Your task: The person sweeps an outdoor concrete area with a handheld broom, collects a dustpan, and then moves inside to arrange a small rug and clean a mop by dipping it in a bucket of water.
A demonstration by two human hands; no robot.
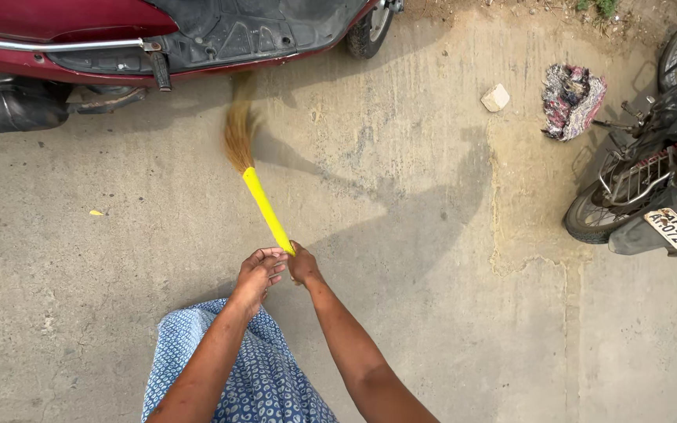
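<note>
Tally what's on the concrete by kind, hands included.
Hands: 2, left hand open beside the handle, right hand gripping the broom
Broom: 1
Two-wheelers: 2, red scooter, dark motorbike
Stone: 1
Cloth bundle: 1
Yellow scrap: 1
Total: 8

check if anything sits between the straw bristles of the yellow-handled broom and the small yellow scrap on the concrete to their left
Nothing visible does. Bare concrete ground lies between the bristles of the yellow-handled broom and the yellow scrap. The maroon scooter stands farther up.

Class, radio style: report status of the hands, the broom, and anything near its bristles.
Right hand gripping yellow broom handle. Left hand open beside it. Bristles near red scooter; stone, rag lie apart.
</note>
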